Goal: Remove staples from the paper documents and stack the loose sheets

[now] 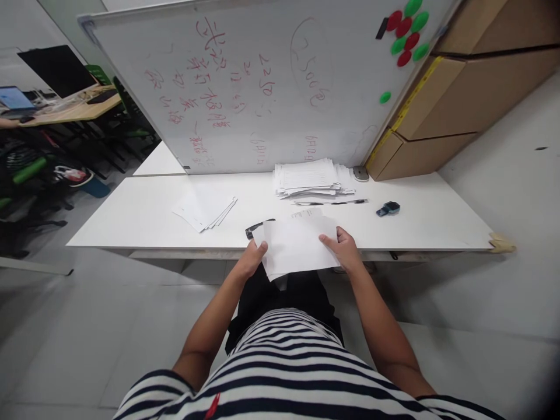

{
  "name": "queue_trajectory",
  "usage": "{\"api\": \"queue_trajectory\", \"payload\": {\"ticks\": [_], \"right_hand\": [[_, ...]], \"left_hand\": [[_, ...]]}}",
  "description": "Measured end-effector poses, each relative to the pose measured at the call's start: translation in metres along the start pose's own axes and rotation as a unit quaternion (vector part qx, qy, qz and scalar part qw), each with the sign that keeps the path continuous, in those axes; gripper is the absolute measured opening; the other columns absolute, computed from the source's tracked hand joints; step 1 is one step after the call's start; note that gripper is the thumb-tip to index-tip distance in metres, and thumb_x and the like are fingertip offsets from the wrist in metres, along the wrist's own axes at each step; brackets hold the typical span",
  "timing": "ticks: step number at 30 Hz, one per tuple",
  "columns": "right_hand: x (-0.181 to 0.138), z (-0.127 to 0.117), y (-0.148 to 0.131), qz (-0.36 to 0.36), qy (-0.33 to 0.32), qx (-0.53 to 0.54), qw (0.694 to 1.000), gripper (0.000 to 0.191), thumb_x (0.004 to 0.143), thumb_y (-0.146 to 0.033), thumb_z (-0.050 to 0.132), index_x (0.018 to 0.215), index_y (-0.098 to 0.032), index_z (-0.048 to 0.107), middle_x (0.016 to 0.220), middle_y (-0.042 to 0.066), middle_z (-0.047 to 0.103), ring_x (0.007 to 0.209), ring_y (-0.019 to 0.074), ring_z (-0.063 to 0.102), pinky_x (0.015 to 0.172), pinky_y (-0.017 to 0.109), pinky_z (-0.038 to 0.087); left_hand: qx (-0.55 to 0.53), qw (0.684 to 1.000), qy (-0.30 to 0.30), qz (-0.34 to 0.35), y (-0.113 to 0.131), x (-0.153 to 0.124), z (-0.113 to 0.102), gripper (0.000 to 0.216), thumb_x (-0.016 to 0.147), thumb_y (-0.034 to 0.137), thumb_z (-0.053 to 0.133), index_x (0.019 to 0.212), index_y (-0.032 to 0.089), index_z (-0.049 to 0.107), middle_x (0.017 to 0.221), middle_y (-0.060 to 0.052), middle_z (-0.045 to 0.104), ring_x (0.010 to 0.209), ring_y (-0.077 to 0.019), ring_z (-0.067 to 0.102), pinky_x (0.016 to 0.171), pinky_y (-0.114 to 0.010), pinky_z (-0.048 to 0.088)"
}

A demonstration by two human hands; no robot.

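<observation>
Between my two hands are white paper sheets (300, 245), held over the front edge of the table. My left hand (252, 258) pinches their left side, thumb on top. On the right side, my right hand (345, 247) grips them the same way, its thumb lying on the paper. The fingers under the sheets are hidden. Just behind the left corner lies a black object (254, 227), partly covered by the paper. A few loose sheets (205, 210) lie fanned on the table to the left. Further back stands a thick stack of printed papers (306, 178).
A whiteboard (175, 58) with red writing and round magnets stands along the table's back edge. Cardboard boxes (472, 87) are piled at the right. On the white table (437, 221) lie a dark watch-like object (388, 208) and a thin dark strip (332, 202).
</observation>
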State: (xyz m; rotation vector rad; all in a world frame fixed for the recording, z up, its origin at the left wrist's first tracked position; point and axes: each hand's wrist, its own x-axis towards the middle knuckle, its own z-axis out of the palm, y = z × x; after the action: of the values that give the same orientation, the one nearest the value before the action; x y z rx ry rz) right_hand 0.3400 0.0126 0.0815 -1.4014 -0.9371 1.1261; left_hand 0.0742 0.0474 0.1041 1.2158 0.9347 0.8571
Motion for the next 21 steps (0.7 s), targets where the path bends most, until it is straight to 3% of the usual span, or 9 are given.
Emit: {"api": "queue_trajectory", "payload": {"ticks": [6, 10, 15, 18, 21], "right_hand": [[-0.002, 0.002, 0.002, -0.028, 0.024, -0.062, 0.997, 0.047, 0.069, -0.053, 0.073, 0.100, -0.019, 0.062, 0.103, 0.009, 0.072, 0.091, 0.0247, 0.067, 0.075, 0.036, 0.054], [-0.002, -0.007, 0.003, 0.013, -0.029, -0.087, 0.996, 0.049, 0.069, -0.056, 0.071, 0.098, -0.017, 0.068, 0.102, 0.010, 0.073, 0.091, 0.0286, 0.067, 0.073, 0.039, 0.055], [-0.002, -0.015, 0.005, 0.061, -0.103, -0.084, 0.989, 0.043, 0.067, -0.055, 0.074, 0.087, -0.016, 0.074, 0.095, 0.009, 0.074, 0.088, 0.0293, 0.068, 0.075, 0.040, 0.056], [-0.006, -0.013, 0.003, 0.047, -0.104, -0.114, 0.987, 0.042, 0.068, -0.053, 0.074, 0.089, -0.017, 0.075, 0.098, 0.009, 0.074, 0.091, 0.0306, 0.068, 0.076, 0.041, 0.056], [-0.010, -0.007, -0.003, 0.019, -0.086, -0.154, 0.984, 0.040, 0.070, -0.053, 0.072, 0.090, -0.018, 0.074, 0.099, 0.009, 0.074, 0.091, 0.0319, 0.068, 0.072, 0.041, 0.056]], "left_hand": [[-0.005, 0.996, 0.022, -0.089, -0.008, -0.004, 0.005, 0.057, 0.072, 0.053, 0.071, 0.113, 0.014, 0.064, 0.114, -0.013, 0.068, 0.105, -0.0287, 0.063, 0.094, -0.043, 0.049], [0.003, 0.994, -0.032, -0.101, -0.006, 0.000, -0.004, 0.046, 0.075, 0.043, 0.069, 0.110, 0.014, 0.065, 0.105, -0.011, 0.071, 0.100, -0.0275, 0.065, 0.090, -0.043, 0.050], [0.068, 0.995, -0.027, -0.073, -0.003, 0.004, -0.013, 0.038, 0.071, 0.022, 0.062, 0.109, 0.015, 0.065, 0.100, -0.006, 0.072, 0.100, -0.0252, 0.065, 0.090, -0.039, 0.050], [0.072, 0.995, -0.018, -0.069, 0.001, 0.003, -0.012, 0.037, 0.074, 0.024, 0.061, 0.110, 0.016, 0.064, 0.102, -0.006, 0.071, 0.100, -0.0241, 0.064, 0.089, -0.038, 0.050], [0.087, 0.994, -0.020, -0.057, 0.010, 0.002, -0.006, 0.037, 0.079, 0.038, 0.062, 0.110, 0.018, 0.064, 0.105, -0.007, 0.070, 0.100, -0.0242, 0.063, 0.087, -0.036, 0.050]]}}
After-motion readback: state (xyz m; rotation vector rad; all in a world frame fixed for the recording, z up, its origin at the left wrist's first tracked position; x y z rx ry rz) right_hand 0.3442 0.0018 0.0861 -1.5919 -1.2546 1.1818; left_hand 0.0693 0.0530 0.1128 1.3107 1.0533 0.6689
